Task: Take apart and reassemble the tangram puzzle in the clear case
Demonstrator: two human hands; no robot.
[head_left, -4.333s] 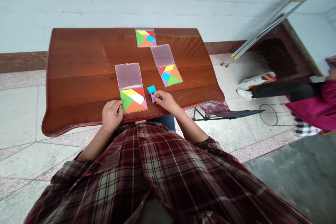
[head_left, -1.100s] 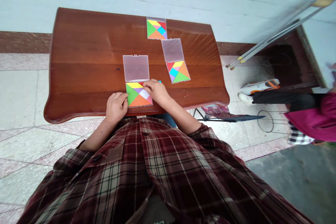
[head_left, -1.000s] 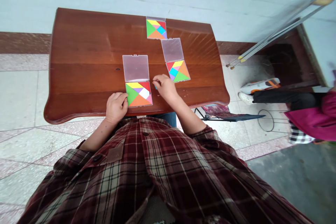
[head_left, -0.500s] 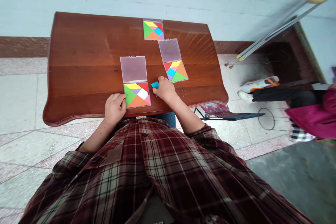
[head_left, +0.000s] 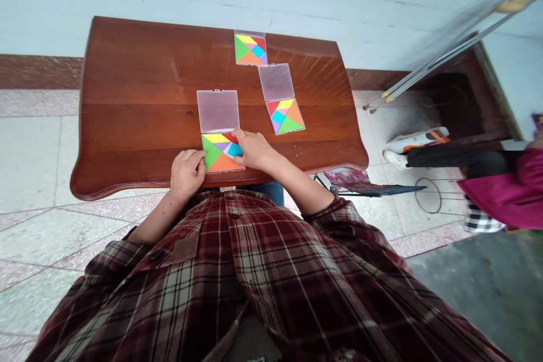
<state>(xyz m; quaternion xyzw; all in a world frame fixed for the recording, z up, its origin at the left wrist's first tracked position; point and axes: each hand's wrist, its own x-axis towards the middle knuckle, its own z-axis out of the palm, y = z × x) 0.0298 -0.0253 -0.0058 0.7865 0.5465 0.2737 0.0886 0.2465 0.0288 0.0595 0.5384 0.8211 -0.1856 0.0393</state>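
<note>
The nearest tangram case (head_left: 223, 168) lies with its clear lid (head_left: 218, 111) folded back on the table. Green, yellow, red, purple and orange pieces show in its tray. My left hand (head_left: 186, 172) is closed, its thumb and curled fingers gripping the tray's left edge. Over the right part of the tray is my right hand (head_left: 254, 150), its fingers closed on a blue tangram piece (head_left: 234, 150). This piece sits at the white gap among the others, with a sliver of white beside it. My right fingers cover part of the red piece and the tray's right side.
A second open tangram case (head_left: 292, 123) lies to the right, and a third (head_left: 250, 57) at the table's back edge. The wooden table (head_left: 136, 107) stands near a white wall. A folding chair (head_left: 352, 180), crutches (head_left: 419, 68) and a seated person (head_left: 504, 186) are on the right.
My right hand has moved left from the bare table, bringing the blue piece onto the gap in the nearest case. My left hand stays at the tray's left edge.
</note>
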